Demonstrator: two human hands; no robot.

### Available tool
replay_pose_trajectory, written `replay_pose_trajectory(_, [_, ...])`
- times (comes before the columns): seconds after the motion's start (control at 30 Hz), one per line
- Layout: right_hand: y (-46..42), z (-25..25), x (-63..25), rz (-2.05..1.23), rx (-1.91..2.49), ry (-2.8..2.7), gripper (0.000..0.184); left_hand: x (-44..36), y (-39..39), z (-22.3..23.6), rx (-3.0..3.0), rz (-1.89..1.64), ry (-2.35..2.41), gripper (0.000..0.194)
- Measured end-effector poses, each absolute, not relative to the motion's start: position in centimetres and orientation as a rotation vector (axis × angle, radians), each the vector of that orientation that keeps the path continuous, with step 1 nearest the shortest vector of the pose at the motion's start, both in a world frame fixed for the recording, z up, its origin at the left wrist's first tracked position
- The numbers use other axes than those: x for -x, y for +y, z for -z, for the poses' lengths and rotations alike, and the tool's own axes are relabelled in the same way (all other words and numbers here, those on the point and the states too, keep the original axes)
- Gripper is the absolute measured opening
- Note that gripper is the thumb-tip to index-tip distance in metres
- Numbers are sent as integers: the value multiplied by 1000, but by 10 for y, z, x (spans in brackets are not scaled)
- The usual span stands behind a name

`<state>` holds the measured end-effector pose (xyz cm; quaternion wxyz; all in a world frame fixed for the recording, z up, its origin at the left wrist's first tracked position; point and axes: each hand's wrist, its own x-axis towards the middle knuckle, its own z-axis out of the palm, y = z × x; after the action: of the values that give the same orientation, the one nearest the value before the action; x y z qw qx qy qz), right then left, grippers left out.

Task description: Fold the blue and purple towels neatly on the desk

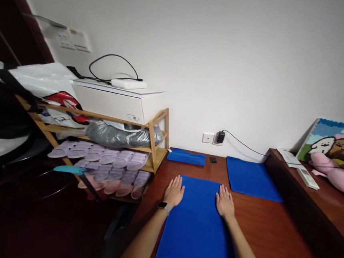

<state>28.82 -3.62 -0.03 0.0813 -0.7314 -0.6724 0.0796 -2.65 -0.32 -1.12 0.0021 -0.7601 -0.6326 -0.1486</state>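
A blue cloth [197, 223] lies spread flat on the brown wooden table [259, 229], its long side running away from me. My left hand [174, 192] rests flat at its far left corner, fingers stretched out; a watch [163, 205] is on that wrist. At the far right corner my right hand [225, 202] also lies flat with fingers extended, partly on the cloth's edge. Neither hand grips anything. Behind them a folded blue cloth [187, 157] sits near the wall at the left, and another blue cloth [253, 179] lies flat at the right.
Left of the table stands a wooden rack [155, 143] with several slippers [124, 159] and a white box [111, 102] on top. A plugged-in black adapter [220, 137] trails a cable. Beyond the raised divider [300, 204] lie a remote control [308, 178] and a pink plush toy [333, 175].
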Motion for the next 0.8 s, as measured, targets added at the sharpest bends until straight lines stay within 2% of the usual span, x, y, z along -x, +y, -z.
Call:
replay_pose_trajectory(0.17, [-46, -18, -267, -231, 2146, -2011, 69, 10, -13, 0, 2407, 480, -1933, 62])
replay_pose_trajectory(0.4, [-70, -9, -200, -225, 1850, -2164, 65, -60, -47, 19, 2630, 541, -1639, 63])
replay_pose_trajectory(0.6, [-77, -7, -243, -247, 2012, -2159, 69, -18, -57, 22, 2521, 514, -1788, 64])
replay_pose_trajectory(0.8, [-82, -23, -277, -312, 2160, -2039, 71, 40, -74, 1, 2486, 434, -1850, 66])
